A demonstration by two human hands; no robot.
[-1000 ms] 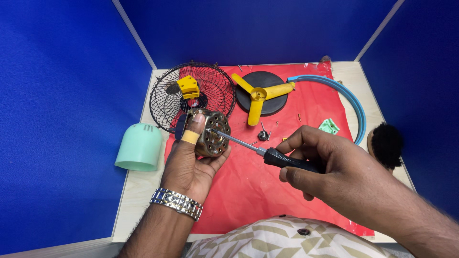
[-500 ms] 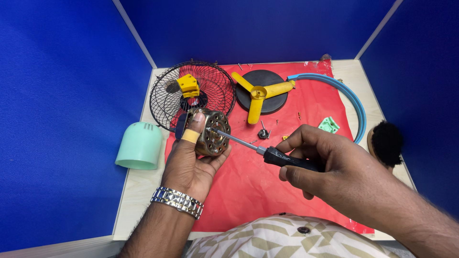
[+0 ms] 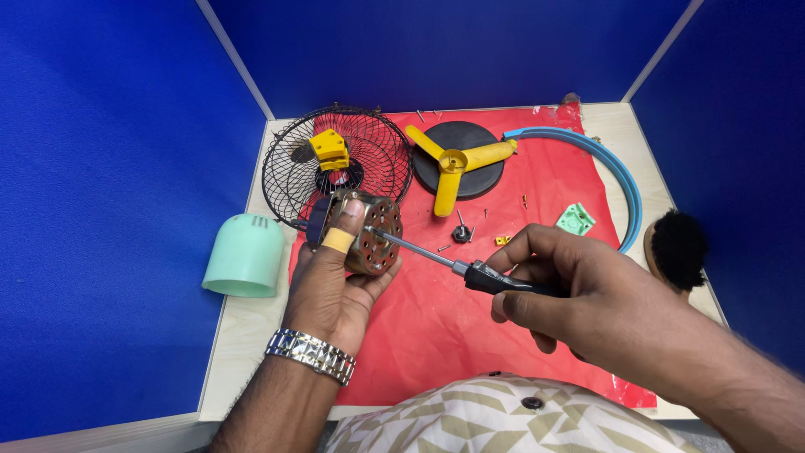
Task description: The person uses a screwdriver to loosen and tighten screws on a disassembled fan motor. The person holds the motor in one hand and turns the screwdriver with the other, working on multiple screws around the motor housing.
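The fan motor (image 3: pixel 366 235) — a round metal housing with holes around its face — is held above the left part of the red mat (image 3: pixel 436 327), near the left edge of the bench (image 3: pixel 243 335). It is gripped by the left hand (image 3: pixel 335 281), whose fingers are closed around it from below and behind, the thumb, wrapped in a tan plaster, being pressed over its top. A metal watch (image 3: pixel 312 355) is worn on that wrist.

A screwdriver (image 3: pixel 444 262) with a black handle is held in the right hand (image 3: pixel 570 285), the fingers being closed around the handle; its shaft is pointed left and slightly upward, and its tip is set against the face of the motor.

Toward the far left corner a black wire fan guard (image 3: pixel 335 168) is laid, with a yellow block (image 3: pixel 329 148) on it. Just to its right a yellow three-blade propeller (image 3: pixel 457 164) is rested on a black round disc (image 3: pixel 470 138). A blue curved ring piece (image 3: pixel 616 176) is laid toward the far right corner, and a small green part (image 3: pixel 575 219) sits beside it. A mint-green cover (image 3: pixel 246 256) is seen at the left edge, off the mat — a black brush (image 3: pixel 677 248) at the right edge. Small screws are scattered on the mat between the propeller and the screwdriver.
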